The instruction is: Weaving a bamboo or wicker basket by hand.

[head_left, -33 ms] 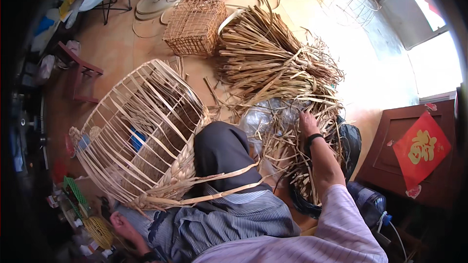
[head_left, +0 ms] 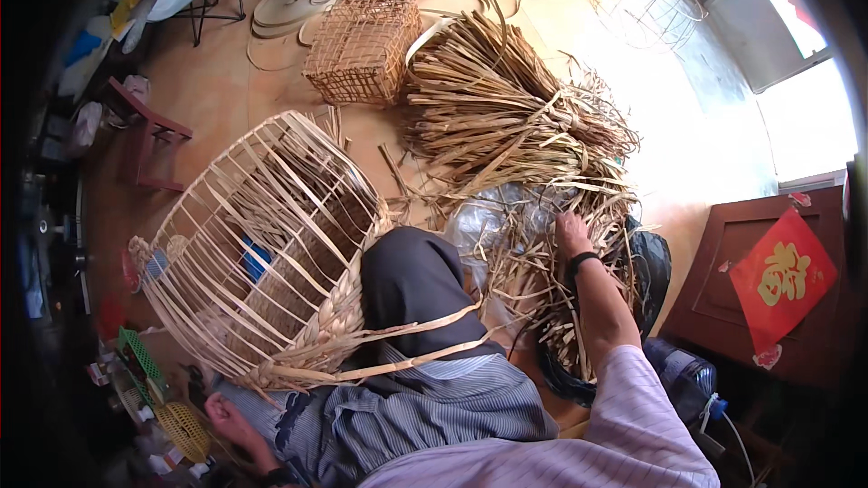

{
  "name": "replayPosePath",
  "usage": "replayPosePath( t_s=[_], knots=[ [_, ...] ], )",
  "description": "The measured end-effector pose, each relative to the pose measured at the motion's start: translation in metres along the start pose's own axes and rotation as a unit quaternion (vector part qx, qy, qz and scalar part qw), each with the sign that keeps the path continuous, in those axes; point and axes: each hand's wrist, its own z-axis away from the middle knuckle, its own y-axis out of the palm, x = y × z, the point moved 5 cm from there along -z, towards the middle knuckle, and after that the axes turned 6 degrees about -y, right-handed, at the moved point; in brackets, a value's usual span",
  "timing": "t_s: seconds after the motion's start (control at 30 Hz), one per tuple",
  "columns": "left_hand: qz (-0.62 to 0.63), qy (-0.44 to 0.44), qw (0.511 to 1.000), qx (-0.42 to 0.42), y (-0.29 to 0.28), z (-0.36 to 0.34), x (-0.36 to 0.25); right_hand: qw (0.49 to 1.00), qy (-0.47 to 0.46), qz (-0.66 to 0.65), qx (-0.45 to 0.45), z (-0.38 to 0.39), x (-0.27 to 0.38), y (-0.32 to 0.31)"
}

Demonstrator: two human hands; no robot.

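My right hand [head_left: 572, 235], with a dark band at the wrist, reaches into a loose pile of dried plant strips [head_left: 551, 307]; its fingers look closed on some of them, though the fingertips are partly hidden. My left hand [head_left: 228, 417] rests low beside my lap, fingers curled in, and nothing shows in it. Leaning at my left knee is a large half-woven basket [head_left: 298, 325] with bare upright ribs and a thick braided edge. From that edge two long strips [head_left: 407, 363] trail across my thigh. A blue thing [head_left: 256, 258] shows inside the basket.
Ahead lies a big tied bundle of dried stalks [head_left: 506, 108], next to a boxy openwork basket [head_left: 362, 45] and coiled flat strips [head_left: 294, 4]. Clear plastic [head_left: 479, 221] and a black bag [head_left: 649, 271] surround the pile. A water bottle [head_left: 683, 370] stands right; a red stool [head_left: 149, 136] stands left.
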Motion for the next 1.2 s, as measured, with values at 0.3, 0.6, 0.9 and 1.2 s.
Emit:
replayPosePath(
  t_s=[0.3,0.6,0.9,1.2],
  knots=[
    [-0.011,-0.018,1.0,0.01,0.006,0.004,-0.013,0.994,-0.09,-0.025,-0.049,0.106,0.07,0.076],
    [-0.019,0.022,1.0,-0.01,0.009,0.006,-0.008,0.943,-0.086,-0.29,-0.14,0.148,0.098,0.018],
    [0.219,-0.054,0.969,0.098,0.05,0.045,-0.198,0.63,-0.224,-0.709,-0.224,0.201,0.19,-0.297],
    [0.057,0.439,0.872,0.206,0.083,0.123,-0.38,0.491,-0.357,-0.791,0.082,0.317,0.358,-0.343]
  ],
)
